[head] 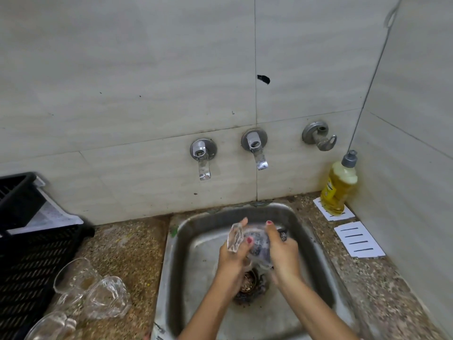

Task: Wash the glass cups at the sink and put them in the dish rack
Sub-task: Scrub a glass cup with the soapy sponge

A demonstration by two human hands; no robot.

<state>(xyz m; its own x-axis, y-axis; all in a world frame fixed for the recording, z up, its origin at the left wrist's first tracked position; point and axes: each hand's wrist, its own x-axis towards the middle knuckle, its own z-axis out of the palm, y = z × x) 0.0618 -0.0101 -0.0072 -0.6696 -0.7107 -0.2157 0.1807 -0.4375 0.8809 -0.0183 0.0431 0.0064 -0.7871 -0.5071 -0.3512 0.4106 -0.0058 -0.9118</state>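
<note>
A clear glass cup [235, 238] lies on its side over the steel sink [196, 222], its thick base pointing left. My left hand [232, 260] grips it from below, thumb on its wall. My right hand [282, 253] holds a dark scrubber [257, 244] pressed against the cup's mouth end; both are motion-blurred. Three more glass cups [76, 278] [107, 299] [52, 326] sit on the granite counter left of the sink. The black dish rack [31, 253] stands at the far left.
Two wall taps [203, 158] [256, 148] sit above the sink, with a third valve [318, 137] to the right. A yellow dish soap bottle [339, 185] stands in the back right corner. White slotted trays [359, 239] lie on the right counter. Debris fills the drain [250, 285].
</note>
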